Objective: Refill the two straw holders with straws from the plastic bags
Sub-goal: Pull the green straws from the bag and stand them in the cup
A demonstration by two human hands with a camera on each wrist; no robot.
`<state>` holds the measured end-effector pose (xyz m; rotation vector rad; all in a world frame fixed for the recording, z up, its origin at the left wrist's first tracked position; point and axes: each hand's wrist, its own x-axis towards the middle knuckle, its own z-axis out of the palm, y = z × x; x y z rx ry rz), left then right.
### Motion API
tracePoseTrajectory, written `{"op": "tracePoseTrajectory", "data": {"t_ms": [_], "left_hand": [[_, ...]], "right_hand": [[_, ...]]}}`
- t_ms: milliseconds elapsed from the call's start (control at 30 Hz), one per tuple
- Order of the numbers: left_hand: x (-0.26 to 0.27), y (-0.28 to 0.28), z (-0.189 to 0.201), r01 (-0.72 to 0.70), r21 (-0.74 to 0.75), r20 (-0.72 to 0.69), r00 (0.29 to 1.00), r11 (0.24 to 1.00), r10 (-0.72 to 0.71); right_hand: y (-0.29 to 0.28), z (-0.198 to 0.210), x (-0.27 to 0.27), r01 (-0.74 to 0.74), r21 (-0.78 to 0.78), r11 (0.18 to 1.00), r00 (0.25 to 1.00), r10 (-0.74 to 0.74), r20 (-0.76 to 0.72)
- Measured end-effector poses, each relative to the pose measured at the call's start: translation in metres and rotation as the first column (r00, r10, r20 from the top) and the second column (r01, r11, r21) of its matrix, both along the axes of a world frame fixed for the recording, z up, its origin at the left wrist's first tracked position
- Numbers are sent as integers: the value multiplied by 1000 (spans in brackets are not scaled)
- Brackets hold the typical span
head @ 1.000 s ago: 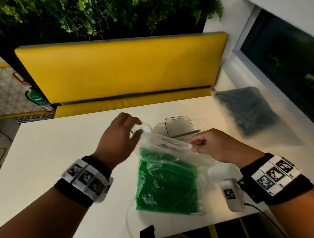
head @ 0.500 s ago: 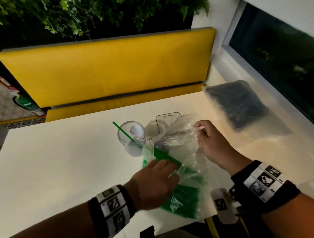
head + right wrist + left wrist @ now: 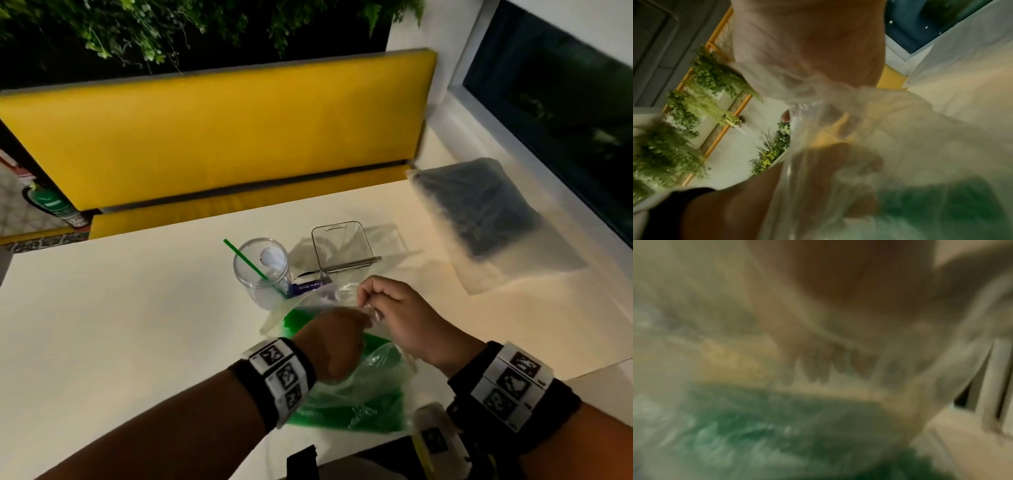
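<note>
Green straws [image 3: 346, 409] fill crinkly clear bag [image 3: 373, 377]; right hand [image 3: 399, 313] pinches its rim, left hand's [image 3: 330, 346] grip unclear.

Across the upper half of your head view runs a yellow bench backrest [image 3: 219, 137], with its yellow seat cushion [image 3: 239, 205] below it along the worktop's far edge. Hanging green plants [image 3: 154, 31] fill the top of the frame. At the upper right you have a dark window [image 3: 555, 113] in a white frame. At the left edge, a green and white sign [image 3: 48, 202] shows beside the bench. The pale worktop [image 3: 120, 325] spans the middle. Your right wrist view shows more green plants [image 3: 701, 100] at left.
</note>
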<state>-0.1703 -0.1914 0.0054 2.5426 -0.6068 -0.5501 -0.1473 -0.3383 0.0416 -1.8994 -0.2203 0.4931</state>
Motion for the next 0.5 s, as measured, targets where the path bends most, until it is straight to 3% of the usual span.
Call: {"op": "tracePoseTrajectory", "data": {"t_ms": [100,167,233,267,300,367,433,500], "left_hand": [[5,-6,-26,32,181,-135,991,983,-7],[6,-9,-41,80,213,-213,977,974,-33],[7,-9,-55,101,194,-240,969,976,-53],[9,-9,-63,92,230,-185,981,969,-50],[11,-10,-73,51,270,-119,993,962,-19],[11,-6,-83,-22,343,-75,996,939,51],[8,-6,-80,6,412,-145,988,911,59],[5,-4,-79,-30,396,-165,981,918,103]], "right_hand": [[3,1,-4,-78,-117,990,992,89,94],[4,0,-9,-148,-341,928,947,232,221],[3,-3,-13,-208,-603,770,892,402,206],[2,-7,-14,-215,-709,672,872,459,171],[-2,-14,-15,-199,-786,585,863,485,143],[-5,-30,-23,-105,-861,497,876,456,156],[-6,-46,-30,-73,-842,534,912,378,161],[-5,-63,-34,-133,-777,616,919,369,135]]}}
